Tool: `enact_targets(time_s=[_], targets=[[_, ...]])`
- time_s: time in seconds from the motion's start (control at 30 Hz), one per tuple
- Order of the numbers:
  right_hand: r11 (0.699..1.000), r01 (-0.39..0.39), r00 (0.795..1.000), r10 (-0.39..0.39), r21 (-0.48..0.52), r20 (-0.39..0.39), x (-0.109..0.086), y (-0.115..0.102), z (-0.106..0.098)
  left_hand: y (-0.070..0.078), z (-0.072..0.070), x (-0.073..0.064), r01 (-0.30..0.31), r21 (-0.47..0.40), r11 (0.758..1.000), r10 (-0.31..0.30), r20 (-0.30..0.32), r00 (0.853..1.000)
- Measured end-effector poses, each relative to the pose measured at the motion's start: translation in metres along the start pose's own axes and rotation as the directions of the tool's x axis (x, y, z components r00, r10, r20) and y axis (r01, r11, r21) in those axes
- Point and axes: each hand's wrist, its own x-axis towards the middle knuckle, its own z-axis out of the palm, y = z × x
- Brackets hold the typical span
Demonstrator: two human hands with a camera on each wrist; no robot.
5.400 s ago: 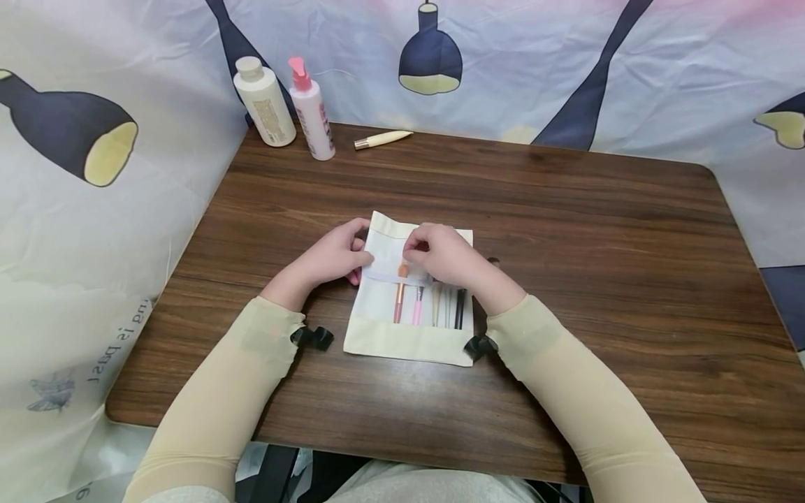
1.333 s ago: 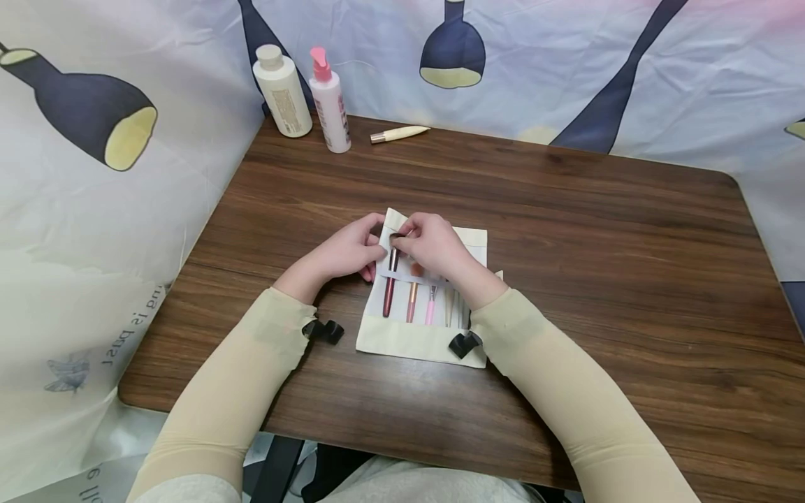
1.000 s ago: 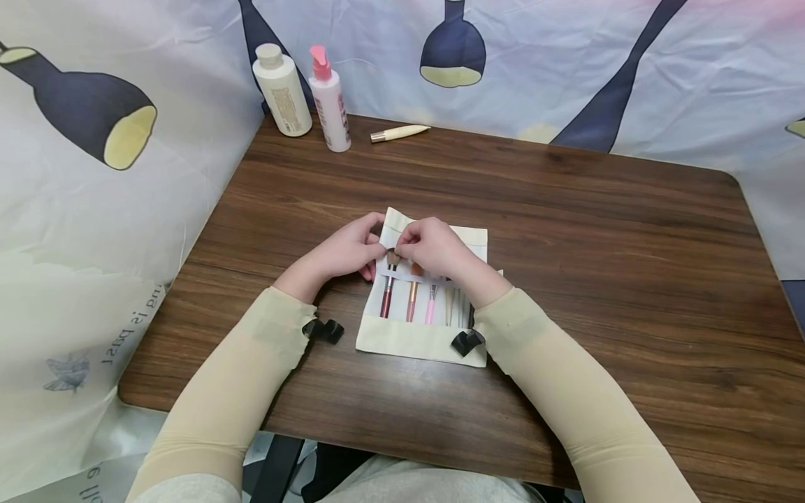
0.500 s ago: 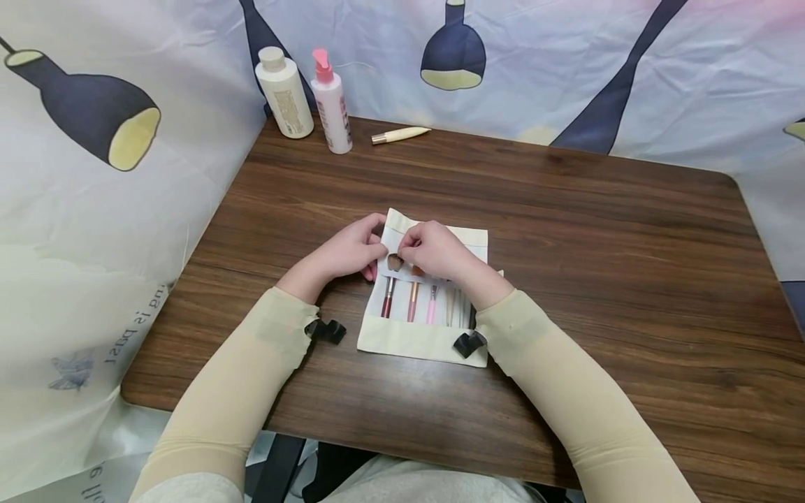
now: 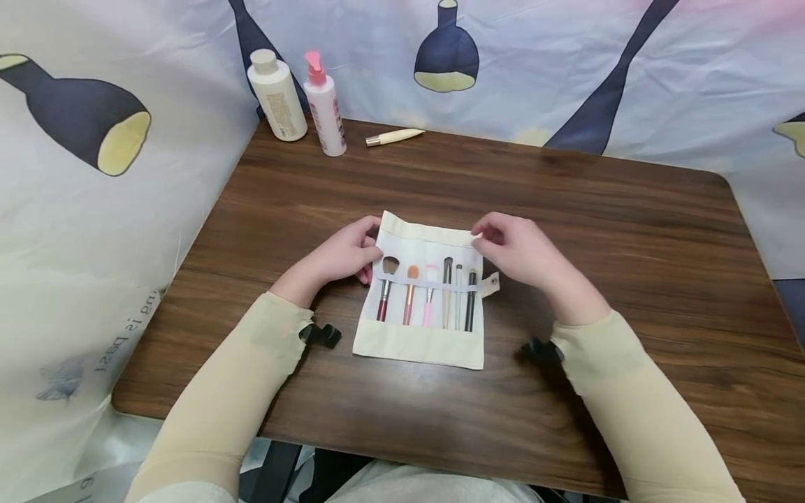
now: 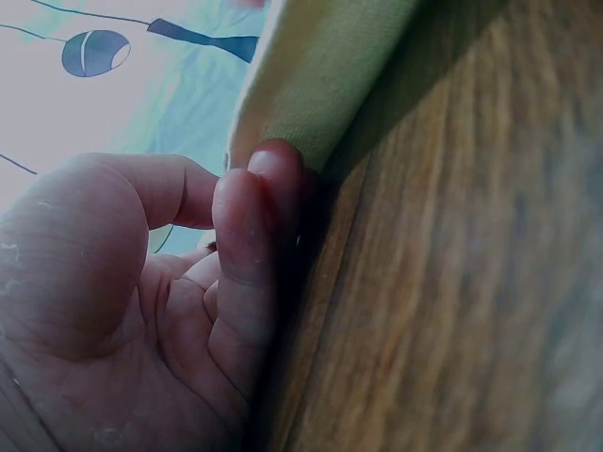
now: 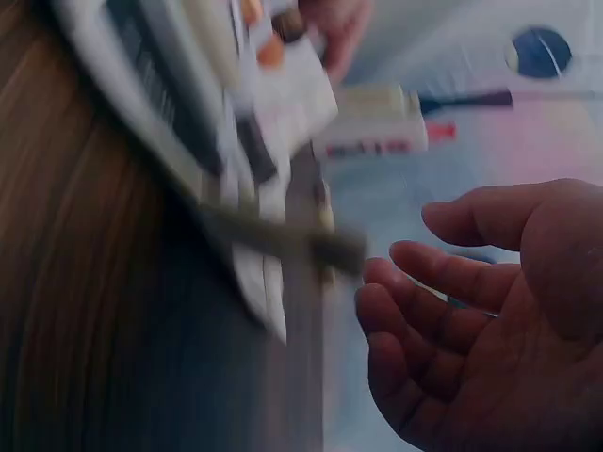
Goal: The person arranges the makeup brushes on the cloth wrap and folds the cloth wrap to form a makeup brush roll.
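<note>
A cream cloth brush roll (image 5: 418,344) lies unrolled, holding several makeup brushes side by side under a thin band. Leftmost stands a full, dark-headed brush (image 5: 390,265) with a red handle, followed by an orange-headed brush (image 5: 412,272) and a pink one (image 5: 429,307). Grey, white and black handles fill the right side. My left hand (image 5: 342,253) pinches the roll's left edge; the left wrist view shows thumb and fingertips (image 6: 275,160) at the cloth. By the top right corner, my right hand (image 5: 525,253) has loosely bent fingers and holds nothing.
A snap tab (image 5: 490,284) sticks out from the roll's right edge. At the table's back left stand a white capped bottle (image 5: 277,101) and a pink pump bottle (image 5: 325,112), with a cream pen-like tube (image 5: 395,137) beside them. Printed cloth hangs behind.
The dark-headed brush, absent from the left slot at first, was slid down under the band by my right hand. That hand then let go and moved right. My left hand stayed at the edge.
</note>
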Motion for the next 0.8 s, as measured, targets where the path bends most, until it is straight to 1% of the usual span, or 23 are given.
enact_targets(time_s=[0.03, 0.1, 0.13, 0.2, 0.3, 0.33, 0.4, 0.5, 0.63, 0.73, 0.8], targets=[[1.000, -0.010, 1.000, 0.010, -0.007, -0.006, -0.005, 0.006, -0.003, -0.001, 0.000, -0.001, 0.004, 0.000, 1.000, -0.004, 0.000, 1.000], [0.999, -0.033, 0.999, 0.033, -0.011, 0.010, -0.015, 0.017, -0.007, -0.001, 0.000, -0.002, 0.003, 0.003, 1.000, -0.003, 0.001, 1.000], [0.999, -0.041, 0.999, 0.042, -0.012, 0.035, -0.019, 0.021, -0.007, -0.001, 0.000, -0.003, 0.002, 0.004, 1.000, -0.002, 0.000, 1.000], [0.999, -0.042, 0.993, 0.043, -0.011, 0.109, -0.024, 0.028, -0.005, -0.002, 0.001, -0.002, 0.003, 0.007, 1.000, -0.003, -0.004, 1.000], [0.999, -0.044, 0.975, 0.041, 0.009, 0.220, -0.027, 0.033, 0.003, -0.003, 0.002, -0.001, 0.010, 0.010, 1.000, -0.010, -0.006, 1.000], [0.999, -0.043, 0.969, 0.037, 0.021, 0.243, -0.028, 0.035, 0.006, -0.004, 0.003, -0.001, 0.011, 0.009, 1.000, -0.011, -0.006, 1.000], [0.998, -0.044, 0.964, 0.032, 0.041, 0.266, -0.027, 0.036, 0.011, -0.004, 0.003, -0.001, 0.008, 0.001, 1.000, -0.008, -0.003, 1.000], [0.998, -0.028, 0.964, 0.012, 0.058, 0.266, -0.025, 0.039, 0.016, -0.003, 0.003, -0.003, 0.000, -0.028, 1.000, 0.000, 0.001, 1.000], [0.999, -0.018, 0.972, 0.005, 0.051, 0.236, -0.021, 0.044, 0.015, -0.002, 0.002, -0.005, -0.013, -0.077, 0.997, 0.014, 0.012, 1.000], [0.998, -0.039, 0.984, 0.032, 0.040, 0.178, -0.019, 0.048, 0.010, 0.000, 0.002, -0.005, -0.043, -0.109, 0.993, 0.045, 0.015, 0.999], [0.996, -0.063, 0.991, 0.056, 0.057, 0.121, -0.019, 0.054, 0.006, 0.003, 0.004, -0.001, -0.071, -0.104, 0.992, 0.074, 0.024, 0.997]])
